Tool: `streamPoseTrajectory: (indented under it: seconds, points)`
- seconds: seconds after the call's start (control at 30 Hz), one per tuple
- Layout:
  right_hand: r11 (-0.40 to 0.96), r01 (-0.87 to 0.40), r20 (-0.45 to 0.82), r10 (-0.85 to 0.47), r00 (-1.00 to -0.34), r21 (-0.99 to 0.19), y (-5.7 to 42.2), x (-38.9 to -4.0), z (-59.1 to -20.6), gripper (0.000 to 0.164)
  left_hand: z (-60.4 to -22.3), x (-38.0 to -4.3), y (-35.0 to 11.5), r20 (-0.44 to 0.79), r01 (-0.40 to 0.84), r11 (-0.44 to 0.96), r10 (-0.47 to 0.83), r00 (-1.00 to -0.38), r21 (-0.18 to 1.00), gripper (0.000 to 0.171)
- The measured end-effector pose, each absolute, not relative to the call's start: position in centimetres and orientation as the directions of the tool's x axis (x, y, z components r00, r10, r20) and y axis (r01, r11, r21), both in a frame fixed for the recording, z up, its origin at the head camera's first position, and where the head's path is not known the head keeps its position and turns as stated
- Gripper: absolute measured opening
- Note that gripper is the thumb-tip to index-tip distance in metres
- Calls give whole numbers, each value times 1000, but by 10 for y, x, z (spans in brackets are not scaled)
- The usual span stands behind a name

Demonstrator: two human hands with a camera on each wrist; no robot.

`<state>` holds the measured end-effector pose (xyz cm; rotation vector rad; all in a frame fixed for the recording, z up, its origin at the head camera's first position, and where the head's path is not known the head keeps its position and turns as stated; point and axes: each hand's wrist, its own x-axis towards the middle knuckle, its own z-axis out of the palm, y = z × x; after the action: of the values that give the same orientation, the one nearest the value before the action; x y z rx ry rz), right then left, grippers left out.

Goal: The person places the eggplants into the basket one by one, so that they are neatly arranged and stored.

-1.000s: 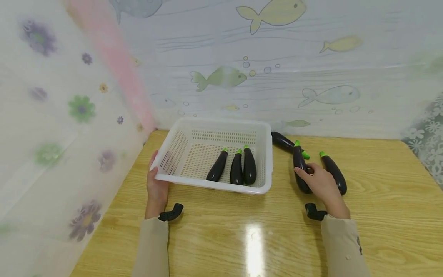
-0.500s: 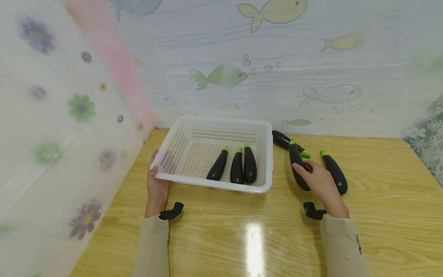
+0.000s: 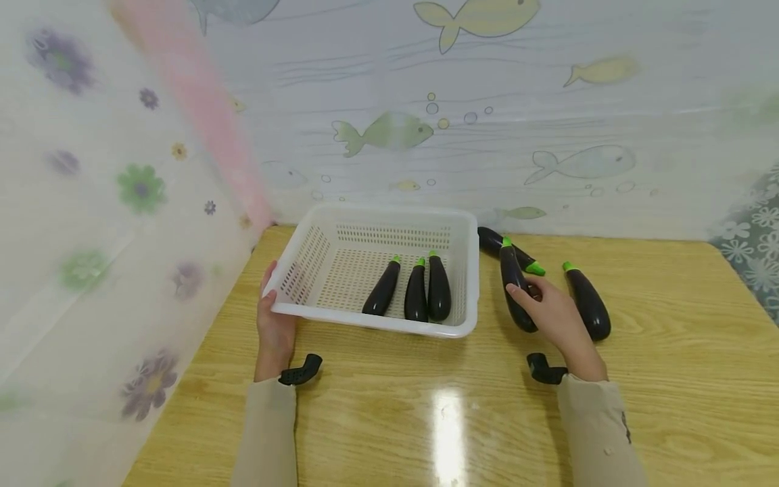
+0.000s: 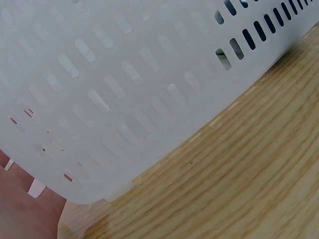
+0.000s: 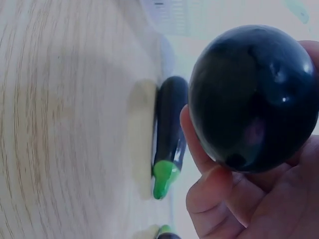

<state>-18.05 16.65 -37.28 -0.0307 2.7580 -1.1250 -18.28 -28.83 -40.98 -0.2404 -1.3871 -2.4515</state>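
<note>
My right hand [image 3: 550,312] grips a dark purple eggplant [image 3: 514,291] with a green stem, lifted just right of the white perforated basket [image 3: 316,257]. The right wrist view shows the eggplant's round end [image 5: 254,97] held in my fingers [image 5: 212,194]. My left hand [image 3: 274,325] holds the basket's near left corner, thumb on the rim; the left wrist view shows the basket wall [image 4: 124,89] and my palm [image 4: 22,204]. Three eggplants [image 3: 416,294] lie side by side inside the basket.
Two more eggplants lie on the wooden table: one [image 3: 587,302] right of my right hand, one [image 3: 496,243] behind the held one, also seen as an eggplant [image 5: 169,134] in the right wrist view. Fish-patterned sheeting walls the back; floral sheeting the left.
My right hand has lifted the eggplant off the table and moved it slightly left and up toward the basket. The left hand and basket have stayed put.
</note>
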Motion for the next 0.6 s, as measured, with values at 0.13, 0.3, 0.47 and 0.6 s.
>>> streamPoseTrajectory:
  seconds: [0.13,0.3,0.47,0.6]
  points:
    - [706,29,-111,-70,-991,-708,165,-181,-371,85,-409,-184,-288,296,349,-487,-186,-937,800,54]
    - [677,28,-87,-53,-995,-736,163,-179,-367,86,-409,-184,-288,291,346,-475,-187,-938,809,53]
    - [651,34,-76,-36,-996,-758,161,-176,-362,85,-409,-184,-289,293,346,-477,-184,-938,808,54]
    - [644,30,-62,-28,-998,-764,160,-173,-358,84,-410,-184,-289,291,346,-479,-189,-938,807,54]
